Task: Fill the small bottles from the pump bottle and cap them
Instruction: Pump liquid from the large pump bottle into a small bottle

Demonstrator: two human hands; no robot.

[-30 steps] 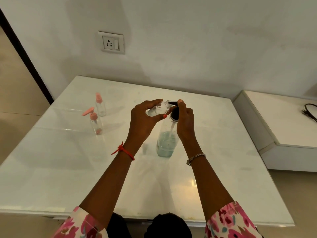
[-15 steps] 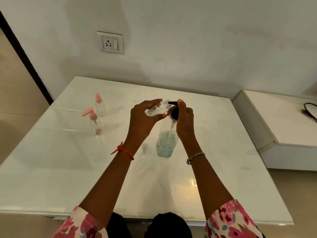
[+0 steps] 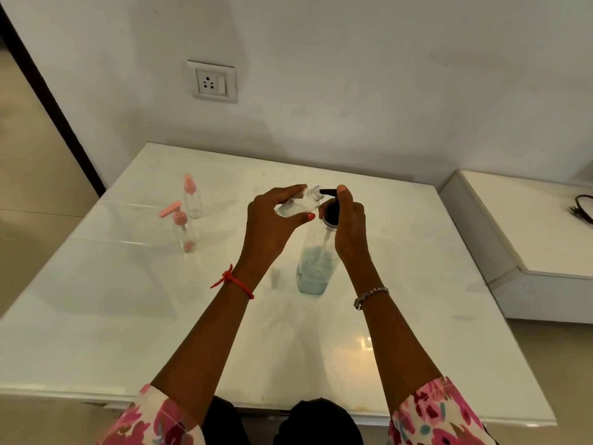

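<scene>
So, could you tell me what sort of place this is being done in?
Most likely a room in a home, not a workshop: a glossy white table pushed against a painted wall with a household socket, and a low white side unit with a cable on it.

A glossy white table (image 3: 128, 332) is carrying three bottles. A clear pump bottle (image 3: 316, 268), partly filled with pale liquid, is standing upright near the middle. Toward the left, two small pink-topped bottles are standing upright, the nearer bottle (image 3: 183, 234) just beside the farther bottle (image 3: 192, 202), not touching.
</scene>
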